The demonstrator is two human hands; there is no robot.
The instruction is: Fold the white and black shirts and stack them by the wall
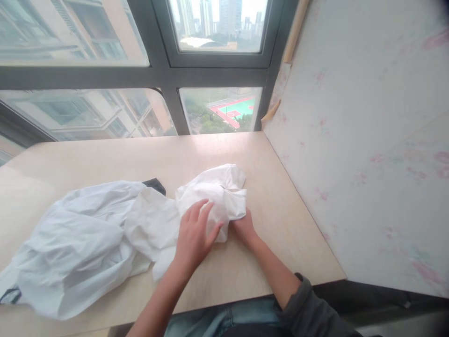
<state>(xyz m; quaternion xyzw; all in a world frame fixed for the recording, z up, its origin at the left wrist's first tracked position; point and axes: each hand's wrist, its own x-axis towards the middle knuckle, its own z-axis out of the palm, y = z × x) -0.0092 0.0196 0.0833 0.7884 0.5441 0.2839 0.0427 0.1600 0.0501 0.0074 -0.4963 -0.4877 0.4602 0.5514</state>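
A crumpled white garment [210, 187] lies bunched on the pale wooden surface in front of me. On top of it rests my left hand [194, 229], fingers apart and slightly bent, touching the fabric. From the right, my right hand [243, 227] reaches into or under the garment's loose edge; its fingers are hidden by the cloth. To the left spreads a larger, wrinkled heap of white cloth [80, 248], which meets the bunched part. Whether the two are one piece I cannot tell.
A dark patch of fabric [155, 185] shows behind the heap. The wooden surface [287, 224] runs up to grey-framed windows [168, 77] at the back. A wall with flowered paper [351, 140] bounds it on the right. The surface's front edge is close to my lap.
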